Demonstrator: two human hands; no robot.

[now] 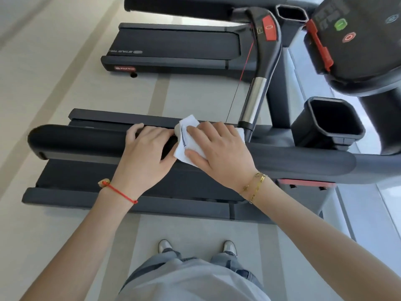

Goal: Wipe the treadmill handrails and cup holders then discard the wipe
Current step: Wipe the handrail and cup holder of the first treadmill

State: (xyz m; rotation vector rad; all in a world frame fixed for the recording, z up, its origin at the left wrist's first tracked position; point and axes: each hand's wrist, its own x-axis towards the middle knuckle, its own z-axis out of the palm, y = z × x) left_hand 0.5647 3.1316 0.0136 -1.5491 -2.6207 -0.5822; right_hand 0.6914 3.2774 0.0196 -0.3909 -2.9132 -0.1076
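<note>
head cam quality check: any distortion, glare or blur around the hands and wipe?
Head view: wide-angle bending curves the handrail and floor lines toward the edges; daylight glare whitens the floor at far right; soft, even light, faint shadows; right hand, wipe and left hand reasonably sharp; console buttons slightly smeared.

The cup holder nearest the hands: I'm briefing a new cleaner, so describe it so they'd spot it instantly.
Follow the near treadmill's long black handrail rightward, past the wipe. The cup holder is the deep, black, empty pocket below the console; the other opening sits farther off, beside the red stop button.
</note>
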